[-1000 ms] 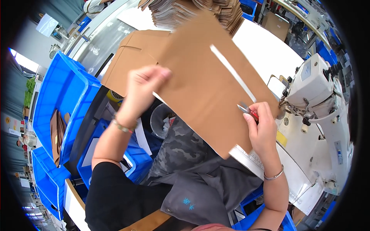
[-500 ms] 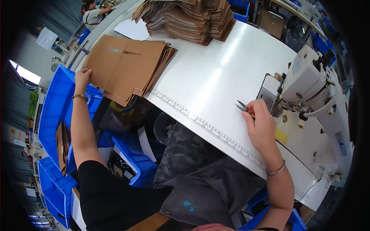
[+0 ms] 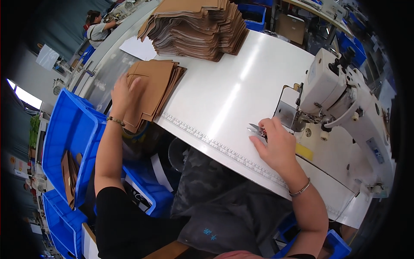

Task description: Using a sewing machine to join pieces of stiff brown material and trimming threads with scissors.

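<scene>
Left hand is lying flat, fingers spread, on the small stack of brown cardboard pieces at upper left of the frame, at the white table edge. Right hand is resting at centre right beside the sewing machine, fingers curled and pinching small snips.

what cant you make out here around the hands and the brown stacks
Head view, the only one:
- Snips in the right hand: only the metal tips show; the fingers hide the handles.
- Small brown stack: the left hand covers its near corner, so the grip is unclear.
- Big brown pile: its top is cut off by the picture's edge.
- Blue bin contents: too dark.
</scene>
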Demonstrator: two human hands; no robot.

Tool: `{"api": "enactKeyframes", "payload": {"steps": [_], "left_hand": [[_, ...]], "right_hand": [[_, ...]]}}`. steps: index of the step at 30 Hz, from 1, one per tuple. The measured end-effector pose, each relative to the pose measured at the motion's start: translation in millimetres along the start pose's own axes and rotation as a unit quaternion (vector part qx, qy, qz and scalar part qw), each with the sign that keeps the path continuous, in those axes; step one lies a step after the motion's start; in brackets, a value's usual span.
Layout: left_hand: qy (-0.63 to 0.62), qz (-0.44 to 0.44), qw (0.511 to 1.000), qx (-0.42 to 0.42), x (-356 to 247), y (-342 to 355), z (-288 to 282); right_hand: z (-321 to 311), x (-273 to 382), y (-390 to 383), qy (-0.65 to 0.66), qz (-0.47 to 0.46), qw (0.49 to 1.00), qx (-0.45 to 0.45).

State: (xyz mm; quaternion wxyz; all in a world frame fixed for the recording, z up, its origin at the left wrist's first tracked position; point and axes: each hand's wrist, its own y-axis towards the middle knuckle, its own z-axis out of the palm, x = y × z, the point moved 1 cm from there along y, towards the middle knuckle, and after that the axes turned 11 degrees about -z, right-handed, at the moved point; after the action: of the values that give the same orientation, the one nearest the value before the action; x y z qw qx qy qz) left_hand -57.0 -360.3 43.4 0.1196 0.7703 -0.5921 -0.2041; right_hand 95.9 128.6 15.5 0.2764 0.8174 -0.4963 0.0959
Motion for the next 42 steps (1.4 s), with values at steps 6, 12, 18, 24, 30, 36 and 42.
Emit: {"api": "enactKeyframes", "payload": {"steps": [6, 12, 18, 24, 30, 36, 42], "left_hand": [[-0.063, 0.293, 0.921, -0.249, -155, 49, -63], [-0.035, 0.357, 0.898, -0.256, -235, 102, -47], [-0.008, 0.252, 0.962, -0.109, -240, 124, -50], [-0.037, 0.244, 0.969, -0.021, -250, 145, -64], [-0.059, 0.241, 0.963, 0.105, -250, 168, -68], [-0.155, 0.218, 0.947, 0.178, -244, 175, -67], [-0.152, 0.203, 0.952, 0.173, -241, 164, -67]], "right_hand": [[4, -2, -2, -0.006, -0.001, 1.000, -0.008], [3, -1, -2, 0.011, -0.002, 1.000, -0.004], [1, -3, -1, 0.020, -0.001, 1.000, 0.003], [0, -2, -2, 0.014, 0.000, 1.000, 0.011], [2, 2, -1, 0.014, -0.001, 1.000, 0.009], [2, -2, -1, 0.014, 0.003, 1.000, 0.010], [2, -2, 0, 0.006, -0.003, 1.000, 0.010]]}}
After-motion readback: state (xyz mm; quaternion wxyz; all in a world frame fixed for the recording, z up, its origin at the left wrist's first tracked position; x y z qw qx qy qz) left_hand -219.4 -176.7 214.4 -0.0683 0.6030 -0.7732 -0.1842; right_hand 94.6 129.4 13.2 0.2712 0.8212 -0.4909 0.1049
